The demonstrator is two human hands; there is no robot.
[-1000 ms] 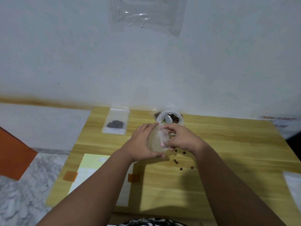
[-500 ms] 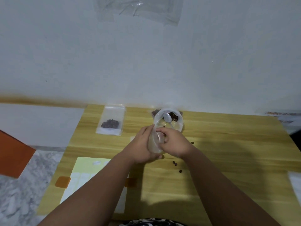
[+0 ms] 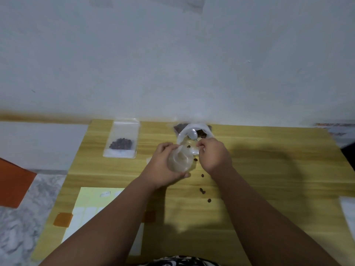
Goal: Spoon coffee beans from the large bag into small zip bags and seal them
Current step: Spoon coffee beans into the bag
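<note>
Table, light wood-grain top (image 3: 269, 169), w/ open clear plastic large bag of dark coffee beans (image 3: 201, 132) at far edge, just beyond hands. Left hand (image 3: 163, 166) wraps clear small zip bag (image 3: 180, 160); right hand (image 3: 215, 156) pinches its mouth edge. Step, prob.: opening mouth. Spread lips wide, hold upright beside large bag before taking white plastic spoon (image 3: 192, 133). Loose dark beans (image 3: 202, 191) on table: spill risk.

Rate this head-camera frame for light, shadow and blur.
Head view: dim, even light, no glare on the table; broad soft shadows fall right of the right hand and between the forearms; the sign at the far right edge is smeared; the clear small zip bag gripped by the left hand shows blurred edges; loose beans look sharp.
</note>
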